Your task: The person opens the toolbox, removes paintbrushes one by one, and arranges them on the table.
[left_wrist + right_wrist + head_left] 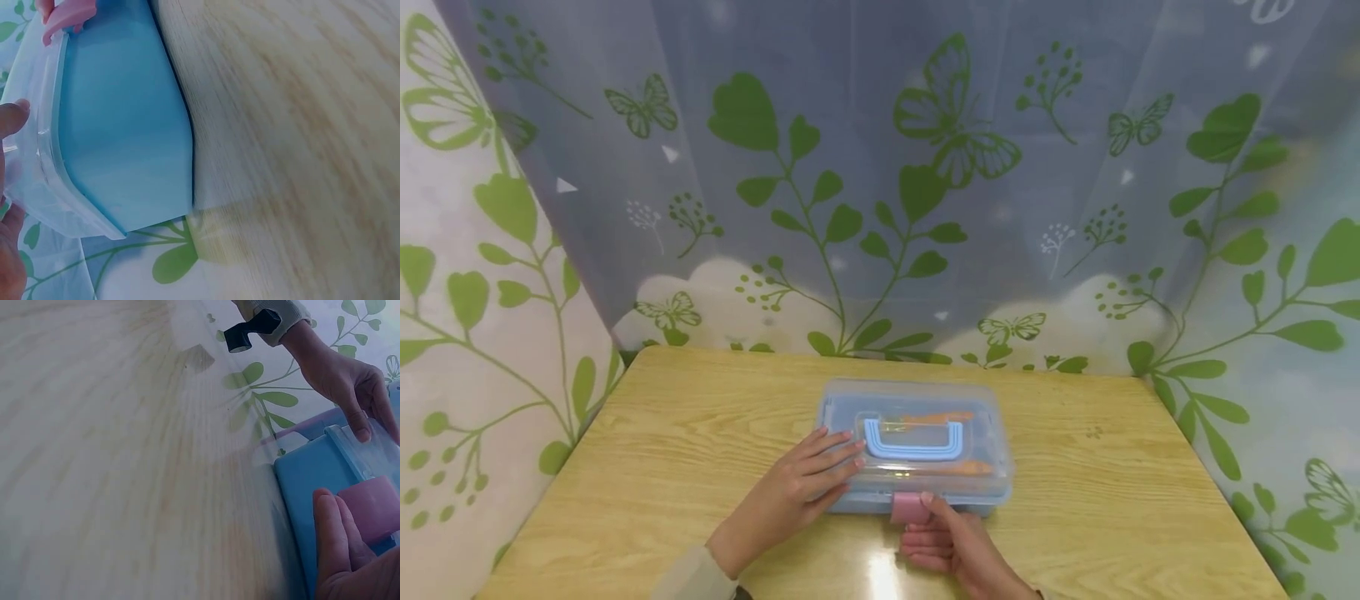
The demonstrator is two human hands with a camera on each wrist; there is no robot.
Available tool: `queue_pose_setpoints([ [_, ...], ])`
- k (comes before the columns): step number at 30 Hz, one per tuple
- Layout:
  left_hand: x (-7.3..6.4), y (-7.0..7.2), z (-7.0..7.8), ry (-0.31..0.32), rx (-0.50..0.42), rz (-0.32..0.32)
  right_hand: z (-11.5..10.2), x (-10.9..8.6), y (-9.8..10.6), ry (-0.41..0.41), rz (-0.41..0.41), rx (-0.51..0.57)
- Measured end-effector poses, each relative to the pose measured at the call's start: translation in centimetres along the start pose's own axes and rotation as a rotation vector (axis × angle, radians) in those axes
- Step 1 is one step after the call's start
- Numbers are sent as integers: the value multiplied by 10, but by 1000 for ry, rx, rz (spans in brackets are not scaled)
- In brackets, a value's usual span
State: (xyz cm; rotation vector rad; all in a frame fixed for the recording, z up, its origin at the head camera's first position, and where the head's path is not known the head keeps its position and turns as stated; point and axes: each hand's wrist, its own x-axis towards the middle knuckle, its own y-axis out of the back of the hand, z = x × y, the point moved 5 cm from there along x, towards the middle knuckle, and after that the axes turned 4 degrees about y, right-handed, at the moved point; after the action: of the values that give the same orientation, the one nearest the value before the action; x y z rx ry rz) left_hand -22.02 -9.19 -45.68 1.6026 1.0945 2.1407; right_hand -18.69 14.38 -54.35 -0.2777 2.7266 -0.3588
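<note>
A storage box (996, 454) with a pale blue base and a clear lid (835, 408) sits on the table. On its lid is a light blue handle (913, 452); a pink latch (909, 507) is at the front. My left hand (801, 479) rests on the lid's left side, fingers extended; the left wrist view shows its thumb (12, 119) against the lid. My right hand (962, 546) holds the latch at its right edge, thumb on top and the other fingers below. Inside, orange items (962, 468) show through the lid, their kind unclear.
The box stands on a light wood-grain table (700, 425). Behind and beside the table hang curtains (865, 275) printed with green leaves and butterflies. A black strap device (253, 331) is on the left wrist.
</note>
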Motion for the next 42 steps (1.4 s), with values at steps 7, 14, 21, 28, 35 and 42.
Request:
queue_pose_setpoints([
  [7,-2,0,-2,-5,-8,4,-3,-3,0,17,-70,-12],
  [14,-4,-1,-3,-14,4,6,-9,-6,0,53,-212,-87],
  [21,-5,-2,-3,-15,12,9,-11,-9,4,83,-215,-126],
  [28,-3,-2,-2,-36,55,4,-12,-12,11,109,-220,-174],
  [35,-2,-2,-2,-44,74,-3,-14,-14,14,134,-251,-219],
  [42,-2,-3,-2,-35,54,-8,-16,-16,18,178,-251,-344],
])
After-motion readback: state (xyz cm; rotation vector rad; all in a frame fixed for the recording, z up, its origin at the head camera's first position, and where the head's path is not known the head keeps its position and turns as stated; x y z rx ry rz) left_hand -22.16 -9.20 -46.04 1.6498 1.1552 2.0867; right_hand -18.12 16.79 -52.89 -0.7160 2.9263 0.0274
